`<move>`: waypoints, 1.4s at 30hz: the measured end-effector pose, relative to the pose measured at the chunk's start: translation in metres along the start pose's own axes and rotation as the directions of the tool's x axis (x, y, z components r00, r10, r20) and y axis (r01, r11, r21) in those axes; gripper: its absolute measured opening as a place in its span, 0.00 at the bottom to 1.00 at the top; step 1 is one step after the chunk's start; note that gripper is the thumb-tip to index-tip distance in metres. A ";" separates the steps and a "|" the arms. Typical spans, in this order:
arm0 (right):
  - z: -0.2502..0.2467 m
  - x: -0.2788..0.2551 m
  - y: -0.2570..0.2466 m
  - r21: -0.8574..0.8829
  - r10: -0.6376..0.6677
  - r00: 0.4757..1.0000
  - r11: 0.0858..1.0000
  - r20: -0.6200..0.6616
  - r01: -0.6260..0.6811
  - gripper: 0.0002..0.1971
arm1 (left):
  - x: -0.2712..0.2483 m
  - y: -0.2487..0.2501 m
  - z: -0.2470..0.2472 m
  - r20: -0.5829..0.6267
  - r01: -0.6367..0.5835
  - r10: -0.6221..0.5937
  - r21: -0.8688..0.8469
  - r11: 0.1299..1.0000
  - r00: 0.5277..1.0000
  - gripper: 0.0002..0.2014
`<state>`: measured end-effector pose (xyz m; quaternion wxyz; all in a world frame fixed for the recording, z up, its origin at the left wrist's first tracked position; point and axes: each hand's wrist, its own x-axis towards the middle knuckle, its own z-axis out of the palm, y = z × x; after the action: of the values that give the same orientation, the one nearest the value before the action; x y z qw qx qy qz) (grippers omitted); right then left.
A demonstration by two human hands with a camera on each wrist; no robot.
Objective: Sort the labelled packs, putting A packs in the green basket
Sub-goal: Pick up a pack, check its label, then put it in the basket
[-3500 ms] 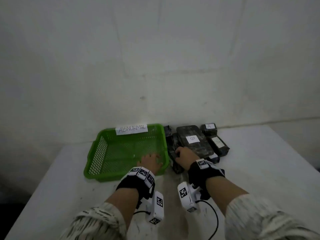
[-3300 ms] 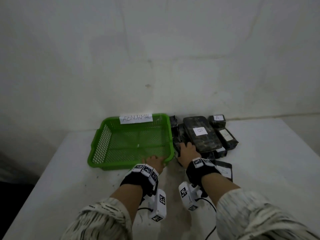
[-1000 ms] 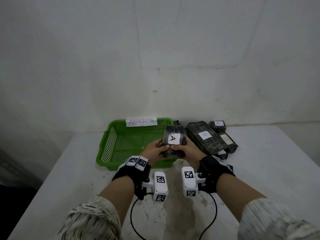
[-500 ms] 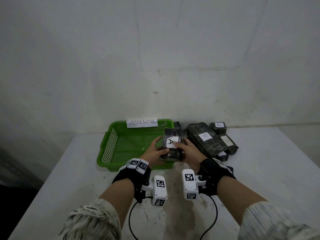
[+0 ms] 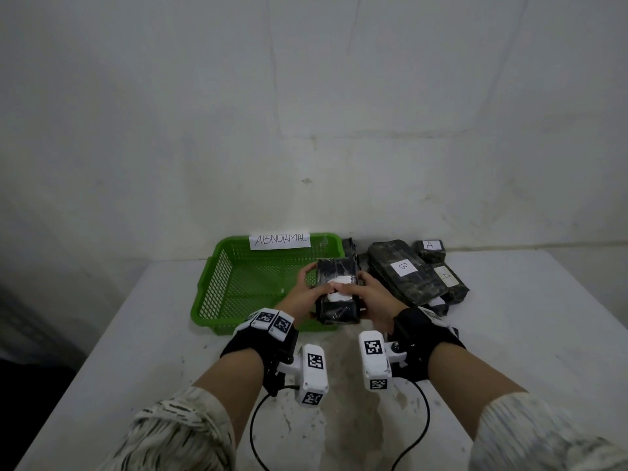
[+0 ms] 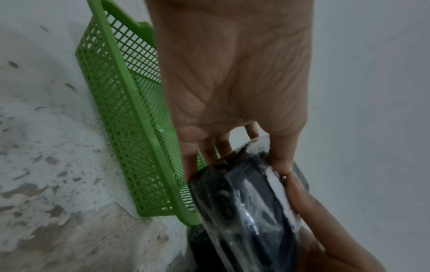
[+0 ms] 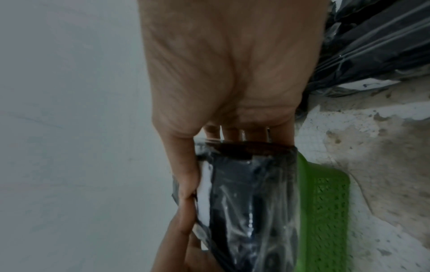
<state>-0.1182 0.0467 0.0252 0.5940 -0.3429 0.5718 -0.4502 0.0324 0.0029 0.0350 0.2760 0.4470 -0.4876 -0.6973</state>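
Both hands hold one black plastic-wrapped pack [image 5: 336, 297] above the near right corner of the green basket [image 5: 217, 294]. My left hand [image 5: 302, 294] grips its left side and my right hand [image 5: 368, 297] its right side; both thumbs lie over its white label, hiding the letter. In the left wrist view the pack [image 6: 246, 208] sits beside the basket [image 6: 130, 139] wall, thumb on top. In the right wrist view the pack [image 7: 251, 202] is pinched between thumb and fingers, the basket [image 7: 323, 211] behind it. The basket is empty.
A paper sign reading ABNORMAL [image 5: 279, 240] hangs on the basket's far rim. Right of the basket lies a pile of black packs: a large one labelled B [image 5: 404, 270], a small one labelled A [image 5: 430, 248], another labelled A [image 5: 448, 280]. A wall stands behind the table [image 5: 526, 317].
Both hands lifted the A-labelled pack from the pile's left edge. Over the last second it tipped flatter and lower, and the thumbs slid over its label.
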 end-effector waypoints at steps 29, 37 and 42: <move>0.040 0.011 0.002 0.077 -0.029 0.999 0.997 -0.017 0.031 0.17 | 0.005 -0.001 -0.040 -0.033 -0.055 0.056 0.028 0.998 0.998 0.21; 0.046 0.004 0.008 0.023 -0.059 0.998 0.998 0.038 0.059 0.32 | 0.005 -0.004 -0.046 -0.091 -0.091 0.091 0.006 0.996 0.992 0.21; 0.046 -0.004 0.004 -0.125 -0.144 0.989 0.982 0.010 0.144 0.26 | 0.006 -0.005 -0.039 -0.113 -0.104 0.116 0.107 0.989 0.987 0.10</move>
<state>-0.0716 0.0470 0.0279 0.5373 -0.4205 0.5723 -0.4549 0.0651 -0.0170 0.0229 0.3200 0.4732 -0.5288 -0.6278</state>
